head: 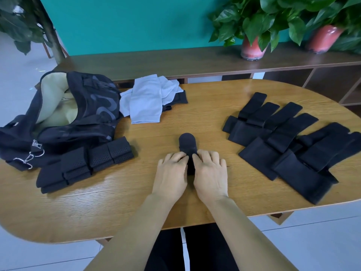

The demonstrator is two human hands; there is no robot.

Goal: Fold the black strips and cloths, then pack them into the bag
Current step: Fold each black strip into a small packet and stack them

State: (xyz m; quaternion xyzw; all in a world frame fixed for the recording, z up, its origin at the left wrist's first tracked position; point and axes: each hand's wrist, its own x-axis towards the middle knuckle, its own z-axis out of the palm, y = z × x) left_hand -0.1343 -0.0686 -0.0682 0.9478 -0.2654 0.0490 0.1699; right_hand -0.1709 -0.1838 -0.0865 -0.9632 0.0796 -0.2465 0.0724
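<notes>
Oval table [195,202]: both hands (left hand [172,173], right hand [212,173]) pinch one black strip [187,142]; perhaps eight lie unfolded [289,141].

Both hands [192,169] on a black strip [187,142], mid-table [136,192].

Bare wooden table [211,106] lay open straight ahead of the hands, a broad lane running to the far edge. On the left that lane was hemmed by the open black bag [64,118], the stack of folded perforated strips [86,163] just in front of it, and the pale cloths [148,98] beside it. The right was blocked by the fan of unfolded black strips [289,141] spreading to the table's edge
</notes>
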